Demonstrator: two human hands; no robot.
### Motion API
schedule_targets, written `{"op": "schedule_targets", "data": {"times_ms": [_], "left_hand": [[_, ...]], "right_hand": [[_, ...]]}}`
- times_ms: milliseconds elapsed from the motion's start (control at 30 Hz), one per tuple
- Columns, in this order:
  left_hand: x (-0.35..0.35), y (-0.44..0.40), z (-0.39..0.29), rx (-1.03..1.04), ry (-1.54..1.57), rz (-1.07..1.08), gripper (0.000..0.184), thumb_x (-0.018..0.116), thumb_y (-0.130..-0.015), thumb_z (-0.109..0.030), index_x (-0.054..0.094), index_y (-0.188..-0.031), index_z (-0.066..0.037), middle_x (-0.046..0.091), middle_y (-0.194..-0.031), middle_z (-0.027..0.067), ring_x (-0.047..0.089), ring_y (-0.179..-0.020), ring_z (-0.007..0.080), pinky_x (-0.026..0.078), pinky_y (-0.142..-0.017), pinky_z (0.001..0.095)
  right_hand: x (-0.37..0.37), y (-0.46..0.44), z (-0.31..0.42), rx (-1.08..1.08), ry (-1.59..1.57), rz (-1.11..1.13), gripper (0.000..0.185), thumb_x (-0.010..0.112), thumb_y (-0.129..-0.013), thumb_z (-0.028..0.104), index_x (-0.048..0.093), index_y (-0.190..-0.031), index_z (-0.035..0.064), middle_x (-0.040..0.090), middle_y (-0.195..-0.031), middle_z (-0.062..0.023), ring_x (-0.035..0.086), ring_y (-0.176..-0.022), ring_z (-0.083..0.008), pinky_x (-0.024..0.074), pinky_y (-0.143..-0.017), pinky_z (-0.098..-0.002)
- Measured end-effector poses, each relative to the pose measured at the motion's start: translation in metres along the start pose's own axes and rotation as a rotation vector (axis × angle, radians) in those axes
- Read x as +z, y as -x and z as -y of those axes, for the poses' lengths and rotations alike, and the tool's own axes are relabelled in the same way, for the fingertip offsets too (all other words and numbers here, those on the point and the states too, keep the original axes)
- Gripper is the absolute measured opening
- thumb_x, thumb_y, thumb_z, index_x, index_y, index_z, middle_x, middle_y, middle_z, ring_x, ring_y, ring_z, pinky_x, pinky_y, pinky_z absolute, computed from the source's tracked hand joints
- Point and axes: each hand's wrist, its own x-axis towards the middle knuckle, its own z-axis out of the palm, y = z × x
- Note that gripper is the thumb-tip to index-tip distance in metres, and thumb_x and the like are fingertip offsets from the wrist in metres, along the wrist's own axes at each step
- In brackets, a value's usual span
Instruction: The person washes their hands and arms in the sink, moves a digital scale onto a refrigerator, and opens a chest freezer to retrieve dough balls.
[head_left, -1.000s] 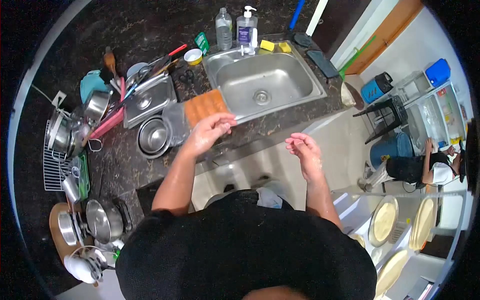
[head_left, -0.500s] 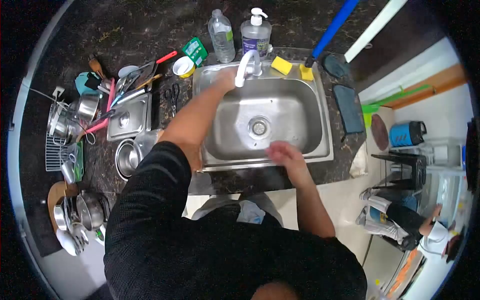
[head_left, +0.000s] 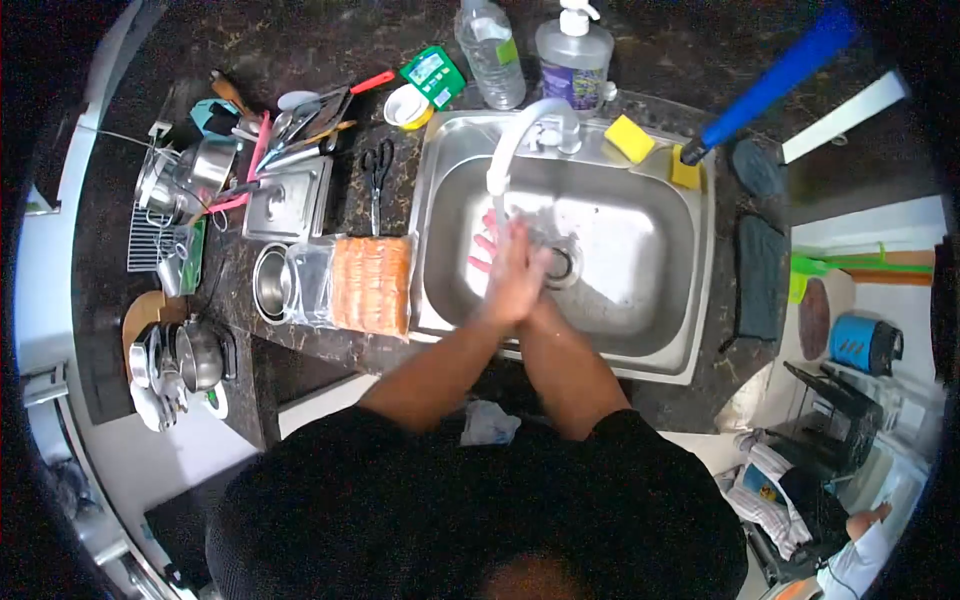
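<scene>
Both my hands are together over the steel sink (head_left: 640, 290), below the curved white faucet (head_left: 515, 140). My left hand (head_left: 508, 280) lies across the other hand, and its fingers are partly blurred. Under and beside it is my right hand (head_left: 538, 285), mostly covered, with some reddish fingertips showing at the left. No object can be made out in either hand. Left of the sink rests a clear plastic pack of orange sausages (head_left: 371, 285). Two yellow sponges (head_left: 629, 139) sit on the sink's back rim.
Behind the sink stand a plastic bottle (head_left: 491, 55) and a soap pump bottle (head_left: 574, 60). Scissors (head_left: 376, 180), steel trays (head_left: 284, 208) and utensils lie to the left. A dark cloth (head_left: 760, 278) is at the right. Another person (head_left: 810, 500) is at the lower right.
My left hand has left the faucet and come down into the sink, and my right hand has moved in to meet it. The sausage pack, hidden by my arm before, shows again.
</scene>
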Motion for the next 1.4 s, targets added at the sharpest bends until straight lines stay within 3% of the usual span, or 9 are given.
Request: {"op": "schedule_targets", "data": {"times_ms": [333,467,500,600,767,1000,1133,1267,1400], "left_hand": [[-0.029,-0.006,0.031,-0.575,0.434,0.096,0.043,0.045,-0.108,-0.029,0.054,-0.143,-0.006,0.057,-0.141,0.0254,0.060,-0.123,0.0403,0.046,-0.105,0.0490],[-0.027,-0.003,-0.002,-0.659,0.637,0.215,0.045,0.045,-0.107,-0.030,0.053,-0.145,-0.006,0.053,-0.146,0.0255,0.058,-0.128,0.0401,0.043,-0.110,0.0481],[-0.021,0.005,-0.007,-0.660,0.635,0.211,0.045,0.045,-0.107,-0.030,0.053,-0.145,-0.006,0.053,-0.146,0.0255,0.058,-0.128,0.0401,0.043,-0.110,0.0481],[0.011,0.039,-0.024,0.206,-0.644,-0.032,0.042,0.043,-0.107,-0.031,0.059,-0.138,-0.008,0.065,-0.130,0.0242,0.064,-0.119,0.0406,0.050,-0.102,0.0448],[-0.018,-0.005,0.055,-0.203,0.198,0.287,0.043,0.040,-0.107,-0.035,0.063,-0.134,-0.010,0.070,-0.117,0.0237,0.067,-0.113,0.0398,0.052,-0.095,0.0438],[-0.009,0.002,0.060,-0.212,-0.090,0.276,0.044,0.041,-0.106,-0.036,0.063,-0.133,-0.010,0.071,-0.116,0.0219,0.068,-0.113,0.0379,0.052,-0.094,0.0446],[0.001,0.040,-0.014,0.418,-0.896,0.018,0.048,0.042,-0.107,-0.037,0.061,-0.138,-0.005,0.066,-0.127,0.0255,0.065,-0.117,0.0290,0.049,-0.100,0.0379],[0.012,0.008,0.093,-0.252,-0.058,0.308,0.046,0.042,-0.104,-0.037,0.061,-0.136,-0.009,0.072,-0.118,0.0197,0.069,-0.110,0.0370,0.053,-0.096,0.0453],[-0.008,0.006,0.077,-0.348,0.094,0.307,0.045,0.041,-0.105,-0.035,0.061,-0.136,-0.010,0.069,-0.124,0.0201,0.066,-0.116,0.0385,0.051,-0.100,0.0459]], "right_hand": [[-0.008,-0.012,0.000,-0.002,0.155,-0.043,0.067,0.044,-0.104,0.060,0.043,-0.156,0.0188,0.046,-0.156,-0.0101,0.049,-0.138,-0.0295,0.0463,-0.107,-0.0510],[-0.060,-0.089,-0.063,0.243,-0.874,0.906,0.070,0.044,-0.104,0.059,0.037,-0.159,0.0159,0.047,-0.156,-0.0085,0.054,-0.132,-0.0280,0.0451,-0.107,-0.0530],[-0.040,-0.049,-0.046,0.088,-0.655,0.648,0.062,0.046,-0.105,0.054,0.044,-0.151,0.0125,0.054,-0.146,-0.0090,0.058,-0.127,-0.0251,0.0481,-0.103,-0.0471],[0.015,-0.003,-0.003,-0.189,-0.220,0.123,0.050,0.051,-0.107,0.046,0.059,-0.135,0.0057,0.067,-0.125,-0.0100,0.064,-0.117,-0.0194,0.0543,-0.095,-0.0353],[-0.006,-0.047,-0.031,-0.016,-0.203,0.088,0.057,0.052,-0.104,0.051,0.056,-0.138,0.0055,0.067,-0.125,-0.0097,0.064,-0.114,-0.0203,0.0542,-0.095,-0.0377],[-0.039,-0.049,-0.024,0.139,-0.418,0.473,0.056,0.043,-0.105,0.055,0.064,-0.136,0.0122,0.070,-0.120,-0.0058,0.066,-0.104,-0.0224,0.0547,-0.091,-0.0468],[-0.031,-0.038,-0.030,-0.152,-0.282,-0.091,0.055,0.052,-0.102,0.055,0.063,-0.132,0.0092,0.069,-0.123,-0.0103,0.066,-0.105,-0.0240,0.0533,-0.095,-0.0451],[0.014,-0.020,-0.005,0.028,-0.210,0.115,0.050,0.045,-0.105,0.051,0.065,-0.130,0.0118,0.070,-0.120,-0.0089,0.066,-0.105,-0.0231,0.0550,-0.089,-0.0456],[0.009,-0.017,-0.011,0.030,-0.157,0.146,0.047,0.045,-0.106,0.049,0.065,-0.123,0.0109,0.069,-0.123,-0.0105,0.066,-0.106,-0.0254,0.0546,-0.087,-0.0464]]}}
